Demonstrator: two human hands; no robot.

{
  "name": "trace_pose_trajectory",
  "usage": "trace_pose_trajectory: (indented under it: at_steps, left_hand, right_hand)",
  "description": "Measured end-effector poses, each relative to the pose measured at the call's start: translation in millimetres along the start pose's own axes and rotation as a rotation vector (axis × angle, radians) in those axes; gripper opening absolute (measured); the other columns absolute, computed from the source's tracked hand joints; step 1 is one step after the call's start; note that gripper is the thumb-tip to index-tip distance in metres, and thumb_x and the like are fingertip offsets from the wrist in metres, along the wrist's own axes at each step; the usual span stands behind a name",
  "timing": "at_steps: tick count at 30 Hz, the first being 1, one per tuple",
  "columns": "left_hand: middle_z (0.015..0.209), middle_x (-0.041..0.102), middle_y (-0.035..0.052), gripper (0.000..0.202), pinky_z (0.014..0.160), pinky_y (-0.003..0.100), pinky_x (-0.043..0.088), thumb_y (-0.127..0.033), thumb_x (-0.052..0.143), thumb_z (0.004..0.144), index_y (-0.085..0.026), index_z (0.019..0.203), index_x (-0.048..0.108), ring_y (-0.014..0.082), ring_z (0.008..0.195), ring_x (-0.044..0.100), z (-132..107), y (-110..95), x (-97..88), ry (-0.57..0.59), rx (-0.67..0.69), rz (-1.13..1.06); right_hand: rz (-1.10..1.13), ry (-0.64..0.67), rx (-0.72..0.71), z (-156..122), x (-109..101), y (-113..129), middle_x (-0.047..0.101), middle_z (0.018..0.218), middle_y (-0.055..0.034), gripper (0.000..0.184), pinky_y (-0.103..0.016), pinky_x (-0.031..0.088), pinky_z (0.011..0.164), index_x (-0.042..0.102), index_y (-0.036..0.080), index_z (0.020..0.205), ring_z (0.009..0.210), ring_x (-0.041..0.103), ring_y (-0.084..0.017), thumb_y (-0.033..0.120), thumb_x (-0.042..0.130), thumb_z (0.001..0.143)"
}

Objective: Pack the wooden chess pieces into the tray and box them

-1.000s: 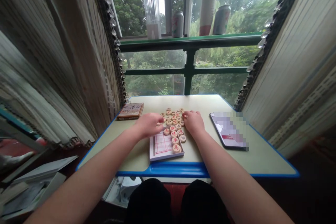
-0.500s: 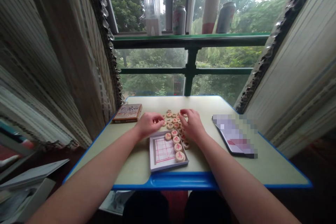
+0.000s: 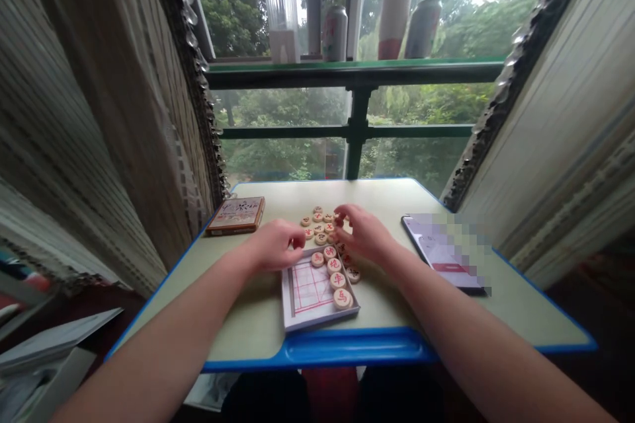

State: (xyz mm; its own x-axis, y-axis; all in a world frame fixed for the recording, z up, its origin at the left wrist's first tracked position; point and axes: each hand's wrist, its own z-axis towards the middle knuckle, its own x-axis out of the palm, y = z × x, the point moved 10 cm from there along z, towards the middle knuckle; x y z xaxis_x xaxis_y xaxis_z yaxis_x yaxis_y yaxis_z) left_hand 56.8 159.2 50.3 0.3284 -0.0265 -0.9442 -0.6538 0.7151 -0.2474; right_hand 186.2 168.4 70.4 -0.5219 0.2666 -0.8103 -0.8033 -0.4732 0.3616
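My left hand (image 3: pixel 278 246) hovers at the far left corner of a shallow white box (image 3: pixel 292 325). Its fingers are curled in, and whatever they may hold is hidden. In the box, round wooden Chinese chess pieces with red characters line the right side, and one more (image 3: pixel 317 259) lies near the far edge. A printed red grid (image 3: pixel 310 287) shows on the bottom. My right hand (image 3: pixel 366 232) is over loose chess pieces (image 3: pixel 321 238) beyond the box, thumb and forefinger apart around some of them. Several other pieces lie between my hands and along the box's right side.
A brown patterned box (image 3: pixel 235 215) lies at the table's far left. On the right rests a phone or tablet (image 3: pixel 444 268), partly blurred out. The table (image 3: pixel 238 337) has a blue rim, with a window, railing and cans (image 3: pixel 335 33) beyond it.
My left hand has drawn back from the loose pieces toward the white box, its fingers more curled. The right hand's fingers have spread over the pieces. The view has shifted slightly.
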Motion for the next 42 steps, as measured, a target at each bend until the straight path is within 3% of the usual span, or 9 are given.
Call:
trace_pose_trajectory:
  at_steps: [8,15,25,27,30,32,35,39,42]
  left_hand:
    - [0.059,0.059,-0.0006,0.011,0.054,0.021,0.034,-0.017,0.053,0.069,-0.015,0.063,0.063,0.0097,0.054,0.047,-0.8,5.3,3.6,0.059,-0.038,-0.107]
    - [0.059,0.061,-0.0009,0.012,0.053,0.02,0.035,-0.018,0.054,0.069,-0.013,0.067,0.065,0.0096,0.055,0.049,-0.6,17.8,6.0,0.059,-0.134,-0.207]
    - [0.07,0.069,0.0025,0.02,0.059,0.021,0.042,-0.019,0.052,0.071,-0.015,0.071,0.071,0.0134,0.064,0.058,-1.6,16.0,4.7,0.094,-0.13,-0.222]
    - [0.069,0.069,0.0025,0.02,0.059,0.022,0.043,-0.022,0.053,0.07,-0.015,0.069,0.071,0.0141,0.064,0.059,-1.7,22.7,1.4,0.057,-0.186,-0.252]
    - [0.067,0.068,0.0025,0.023,0.061,0.024,0.045,-0.025,0.05,0.073,-0.014,0.071,0.07,0.0153,0.065,0.059,-4.9,46.5,-12.6,-0.11,-0.353,-0.235]
    - [0.079,0.07,0.0039,0.026,0.068,0.027,0.047,-0.028,0.051,0.074,-0.015,0.082,0.072,0.0171,0.072,0.06,-7.1,57.2,-20.5,-0.202,-0.402,-0.182]
    - [0.104,0.066,0.0067,0.032,0.085,0.033,0.047,-0.033,0.054,0.074,-0.018,0.097,0.072,0.021,0.092,0.06,-4.4,57.6,-18.9,-0.207,-0.347,-0.127]
    - [0.122,0.059,0.0069,0.034,0.102,0.043,0.034,-0.038,0.048,0.083,-0.023,0.104,0.071,0.0256,0.114,0.049,0.4,44.8,-7.4,-0.129,-0.246,-0.093]
    - [0.136,0.051,0.0017,0.035,0.105,0.055,0.02,-0.042,0.04,0.089,-0.031,0.106,0.069,0.031,0.126,0.035,0.7,39.2,4.6,-0.011,-0.243,-0.055]
  right_hand:
    - [-0.135,0.109,0.215,-1.6,5.8,-27.6,0.067,0.092,-0.0049,0.02,-0.025,0.04,0.072,0.064,0.02,0.091,0.084,0.059,-0.017,0.031,0.051,0.082]
    - [-0.155,0.165,0.292,-6.5,9.6,-38.2,0.07,0.097,-0.0044,0.026,-0.026,0.041,0.07,0.068,0.024,0.097,0.082,0.062,-0.018,0.034,0.05,0.083]
    - [-0.181,0.198,0.349,-4.5,15.2,-48.4,0.069,0.098,-0.0054,0.024,-0.026,0.041,0.066,0.069,0.024,0.091,0.083,0.061,-0.019,0.036,0.051,0.081]
    - [-0.185,0.189,0.359,-4.2,13.7,-48.0,0.068,0.098,-0.0061,0.024,-0.026,0.041,0.067,0.069,0.023,0.09,0.084,0.06,-0.02,0.035,0.051,0.081]
    - [-0.194,0.191,0.387,-5.1,13.0,-49.8,0.068,0.097,-0.0066,0.023,-0.027,0.041,0.069,0.067,0.021,0.093,0.085,0.06,-0.02,0.032,0.051,0.08]
    - [-0.207,0.207,0.403,-6.3,14.5,-52.8,0.067,0.1,-0.007,0.024,-0.027,0.041,0.069,0.067,0.021,0.094,0.086,0.06,-0.02,0.031,0.051,0.08]
    - [-0.223,0.228,0.391,-7.1,18.3,-55.8,0.066,0.101,-0.0077,0.026,-0.028,0.041,0.069,0.068,0.022,0.095,0.083,0.06,-0.02,0.033,0.049,0.082]
    - [-0.224,0.232,0.37,-7.3,20.9,-56.5,0.064,0.101,-0.0075,0.027,-0.028,0.041,0.069,0.068,0.024,0.098,0.083,0.06,-0.02,0.035,0.048,0.084]
    - [-0.223,0.241,0.377,-7.6,20.8,-55.9,0.063,0.102,-0.0078,0.027,-0.028,0.041,0.068,0.068,0.024,0.099,0.082,0.061,-0.02,0.034,0.047,0.085]
